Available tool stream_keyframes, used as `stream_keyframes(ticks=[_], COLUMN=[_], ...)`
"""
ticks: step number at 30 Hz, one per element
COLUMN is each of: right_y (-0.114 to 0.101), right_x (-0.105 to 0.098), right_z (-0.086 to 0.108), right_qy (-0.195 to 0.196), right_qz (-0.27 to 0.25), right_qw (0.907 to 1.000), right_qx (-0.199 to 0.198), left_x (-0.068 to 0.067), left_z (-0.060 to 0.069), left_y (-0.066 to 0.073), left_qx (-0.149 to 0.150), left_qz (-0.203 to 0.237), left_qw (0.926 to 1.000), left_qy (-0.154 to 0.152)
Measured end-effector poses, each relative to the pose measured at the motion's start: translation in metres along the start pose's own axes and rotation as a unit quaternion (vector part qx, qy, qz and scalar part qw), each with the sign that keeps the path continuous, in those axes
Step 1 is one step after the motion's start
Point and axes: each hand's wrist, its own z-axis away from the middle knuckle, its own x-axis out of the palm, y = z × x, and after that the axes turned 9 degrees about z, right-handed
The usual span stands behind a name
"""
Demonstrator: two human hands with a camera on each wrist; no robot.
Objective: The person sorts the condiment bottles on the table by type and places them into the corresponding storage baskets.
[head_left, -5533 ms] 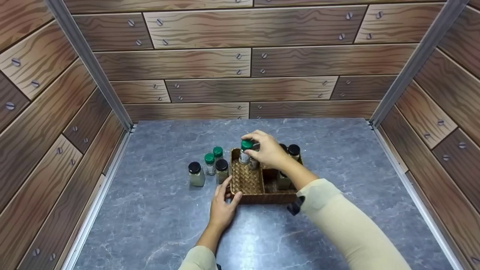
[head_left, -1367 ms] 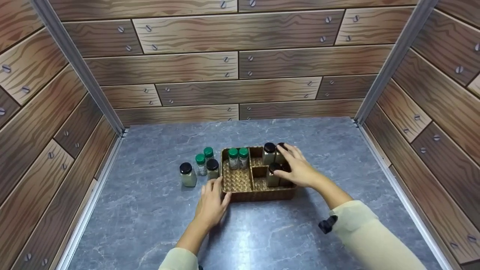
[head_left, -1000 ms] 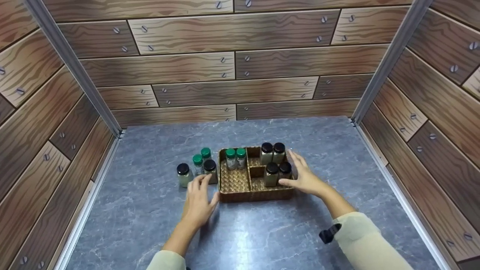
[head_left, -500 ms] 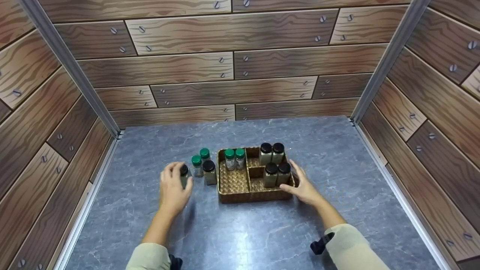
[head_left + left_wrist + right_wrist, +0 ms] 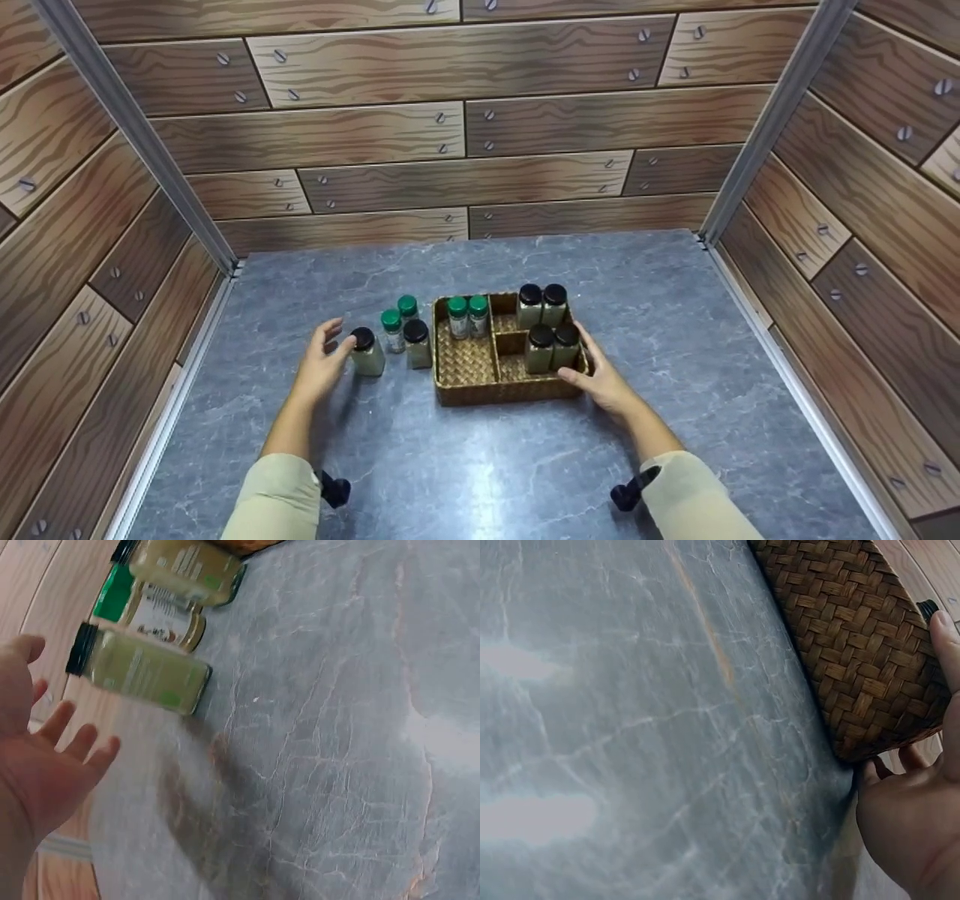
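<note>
Black-lidded jar stands upright on the grey marbled table, its body pale green; to its left the left hand is released, fingers loosely spread and holding nothing, thumb near the lid, the left wrist view showing a gap between hand and jar; a light sleeve covers that forearm. Just right of the jar and a little behind is a green-lidded jar; a second green-lidded jar stands behind it; farther right, a second black-lidded jar stands just beside the woven basket; the basket's left compartment, long and undivided, holds two green-topped jars side by side at its far end; right of the divider, a rear pair of black-topped jars stands in the back compartment and a front pair of the same kind in the front compartment, all upright; at the basket's right end the right hand grasps it, thumb at the front rim, fingers along the outer side; in the right wrist view, fingertips tuck in at the lower corner of the weave; a wood-patterned panel stands at the far right, beyond the table.
</note>
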Motion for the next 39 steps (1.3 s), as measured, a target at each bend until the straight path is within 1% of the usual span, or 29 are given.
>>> stream_keyframes(ticks=[2,4,6,8,11,14,15,20,23,27,32,36,39], right_y=[0.003,0.005,0.006,0.007,0.008,0.007,0.007,0.006,0.006,0.007,0.008,0.008,0.007], right_x=[0.002,0.003,0.004,0.005,0.008,0.010,0.010,0.012,0.012,0.012,0.009,0.008,0.007], right_z=[-0.001,-0.001,0.000,0.000,0.000,0.000,0.000,0.001,0.000,0.000,0.001,0.002,0.002], right_qy=[-0.005,-0.010,-0.018,-0.021,-0.023,-0.019,-0.017,-0.007,-0.007,-0.006,-0.001,0.003,0.006], right_qz=[-0.018,-0.036,-0.054,-0.067,-0.077,-0.078,-0.078,-0.084,-0.086,-0.087,-0.079,-0.076,-0.071], right_qw=[0.9998,0.9993,0.9983,0.9974,0.9966,0.9966,0.9966,0.9964,0.9961,0.9961,0.9968,0.9971,0.9975], right_qx=[-0.002,-0.007,-0.012,-0.016,-0.019,-0.018,-0.017,-0.012,-0.014,-0.012,-0.009,-0.005,0.002], left_x=[-0.002,-0.002,0.000,0.003,0.006,0.008,0.008,0.010,0.012,0.013,0.012,0.012,0.013], left_z=[-0.001,-0.001,0.000,0.000,0.000,0.001,0.001,0.000,-0.001,-0.003,-0.004,-0.004,-0.006], left_y=[-0.003,-0.006,-0.008,-0.011,-0.013,-0.014,-0.014,-0.012,-0.011,-0.008,-0.005,-0.003,-0.003], left_qx=[-0.020,-0.026,-0.022,-0.009,0.015,0.030,0.031,0.034,0.032,0.029,0.015,0.020,0.024], left_qz=[0.017,0.031,0.034,0.030,0.017,0.001,-0.006,-0.035,-0.025,-0.020,-0.043,-0.060,-0.067], left_qw=[0.9992,0.9978,0.9967,0.9965,0.9978,0.9987,0.9989,0.9987,0.9991,0.9993,0.9987,0.9975,0.9970], left_qy=[-0.030,-0.054,-0.070,-0.078,-0.062,-0.041,-0.034,-0.016,-0.010,-0.009,-0.023,-0.031,-0.030])
